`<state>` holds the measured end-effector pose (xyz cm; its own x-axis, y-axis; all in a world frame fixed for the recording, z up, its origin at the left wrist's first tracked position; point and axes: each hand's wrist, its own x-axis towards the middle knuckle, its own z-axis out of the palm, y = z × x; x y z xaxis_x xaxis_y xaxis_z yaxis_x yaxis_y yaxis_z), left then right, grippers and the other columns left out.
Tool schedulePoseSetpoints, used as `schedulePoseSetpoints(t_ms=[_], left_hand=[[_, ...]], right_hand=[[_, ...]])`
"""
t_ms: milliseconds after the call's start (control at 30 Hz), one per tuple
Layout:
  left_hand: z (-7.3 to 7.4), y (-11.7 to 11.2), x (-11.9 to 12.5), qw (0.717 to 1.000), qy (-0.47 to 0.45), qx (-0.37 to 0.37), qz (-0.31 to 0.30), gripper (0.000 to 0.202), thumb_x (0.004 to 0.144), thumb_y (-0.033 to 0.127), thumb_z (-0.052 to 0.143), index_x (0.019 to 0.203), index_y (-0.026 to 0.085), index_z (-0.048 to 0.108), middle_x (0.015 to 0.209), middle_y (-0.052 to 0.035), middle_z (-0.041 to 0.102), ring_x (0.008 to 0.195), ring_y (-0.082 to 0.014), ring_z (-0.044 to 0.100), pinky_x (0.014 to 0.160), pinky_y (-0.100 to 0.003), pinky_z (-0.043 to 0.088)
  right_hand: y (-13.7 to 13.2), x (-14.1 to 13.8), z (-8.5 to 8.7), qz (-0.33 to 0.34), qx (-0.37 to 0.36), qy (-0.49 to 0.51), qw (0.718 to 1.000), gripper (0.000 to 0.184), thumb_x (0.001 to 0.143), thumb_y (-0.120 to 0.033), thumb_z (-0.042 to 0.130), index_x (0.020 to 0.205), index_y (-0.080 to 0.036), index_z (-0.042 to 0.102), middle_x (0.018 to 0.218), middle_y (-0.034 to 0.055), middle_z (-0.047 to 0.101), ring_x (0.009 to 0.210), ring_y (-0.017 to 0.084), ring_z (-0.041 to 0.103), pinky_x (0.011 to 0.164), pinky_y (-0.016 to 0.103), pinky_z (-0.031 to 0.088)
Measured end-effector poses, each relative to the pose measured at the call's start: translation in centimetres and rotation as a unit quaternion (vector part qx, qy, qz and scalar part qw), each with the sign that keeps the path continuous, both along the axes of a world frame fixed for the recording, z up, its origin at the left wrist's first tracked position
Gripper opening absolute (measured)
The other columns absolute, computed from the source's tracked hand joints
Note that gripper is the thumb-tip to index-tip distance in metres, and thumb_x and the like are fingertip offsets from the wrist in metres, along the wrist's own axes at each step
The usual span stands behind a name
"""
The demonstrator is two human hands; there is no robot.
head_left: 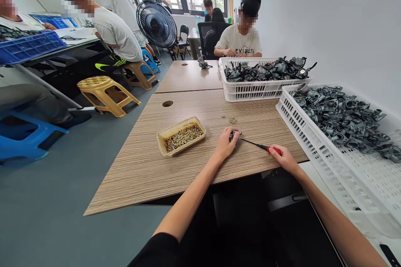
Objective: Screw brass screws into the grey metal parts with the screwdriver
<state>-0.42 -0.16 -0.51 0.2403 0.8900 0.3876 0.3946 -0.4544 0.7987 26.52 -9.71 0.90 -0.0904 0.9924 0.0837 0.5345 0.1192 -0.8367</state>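
Observation:
My left hand [225, 142] is closed around a small dark grey metal part [234, 135], pressing it to the wood-grain table [140, 167]; the fingers cover much of it. In my right hand [285, 158] is a screwdriver [270, 149] with a red and black handle. Its thin shaft points left, and the tip meets or nearly meets the part's right side. Just beyond my left hand lies a small pile of brass-coloured screws [233, 119]. To the left stands a cream tray [163, 148] filled with many more of these small brass pieces.
A white crate [313, 133] of grey metal parts stands at right. Behind it, another white crate [250, 91] holds dark assemblies. One assembly [203, 63] sits on the far table. A co-worker [239, 41] sits opposite. A fan [156, 23] and stools [106, 91] are at left.

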Motion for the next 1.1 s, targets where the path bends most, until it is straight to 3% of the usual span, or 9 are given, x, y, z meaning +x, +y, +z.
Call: schedulePoseSetpoints(t_ms=[233, 633, 867, 1100], left_hand=[[0.03, 0.01, -0.14, 1.000, 0.005, -0.003, -0.003, 0.024, 0.104, 0.039, 0.048, 0.107, 0.022, 0.065, 0.111, -0.0079, 0.068, 0.108, -0.0222, 0.064, 0.097, -0.038, 0.051], [0.03, 0.01, -0.18, 1.000, 0.003, -0.005, -0.001, 0.023, 0.104, 0.038, 0.048, 0.107, 0.023, 0.064, 0.111, -0.0074, 0.068, 0.109, -0.0215, 0.064, 0.098, -0.037, 0.050], [-0.01, 0.02, -0.08, 1.000, 0.001, 0.000, -0.004, 0.023, 0.104, 0.038, 0.048, 0.107, 0.023, 0.064, 0.109, -0.0070, 0.068, 0.108, -0.0216, 0.064, 0.098, -0.037, 0.050], [0.03, -0.08, -0.15, 1.000, 0.000, -0.004, -0.005, 0.024, 0.104, 0.040, 0.048, 0.108, 0.022, 0.064, 0.110, -0.0080, 0.067, 0.107, -0.0219, 0.063, 0.098, -0.037, 0.050]], right_hand=[[-0.20, 0.21, 0.45, -0.005, 0.012, -0.011, 1.000, 0.035, 0.091, -0.057, 0.061, 0.095, -0.022, 0.061, 0.081, 0.0013, 0.061, 0.073, 0.019, 0.054, 0.070, 0.031, 0.043], [-0.06, -0.08, 0.24, 0.001, -0.007, 0.004, 1.000, 0.048, 0.098, -0.064, 0.048, 0.074, -0.023, 0.053, 0.065, -0.0020, 0.044, 0.064, 0.016, 0.040, 0.061, 0.030, 0.033], [-0.19, 0.10, 0.39, 0.007, 0.004, -0.009, 1.000, 0.037, 0.093, -0.058, 0.057, 0.089, -0.022, 0.060, 0.077, 0.0007, 0.058, 0.071, 0.019, 0.051, 0.066, 0.030, 0.040], [-0.11, 0.13, 0.19, 0.002, 0.011, -0.013, 1.000, 0.036, 0.095, -0.056, 0.056, 0.087, -0.022, 0.062, 0.076, 0.0008, 0.057, 0.070, 0.019, 0.051, 0.066, 0.031, 0.040]])
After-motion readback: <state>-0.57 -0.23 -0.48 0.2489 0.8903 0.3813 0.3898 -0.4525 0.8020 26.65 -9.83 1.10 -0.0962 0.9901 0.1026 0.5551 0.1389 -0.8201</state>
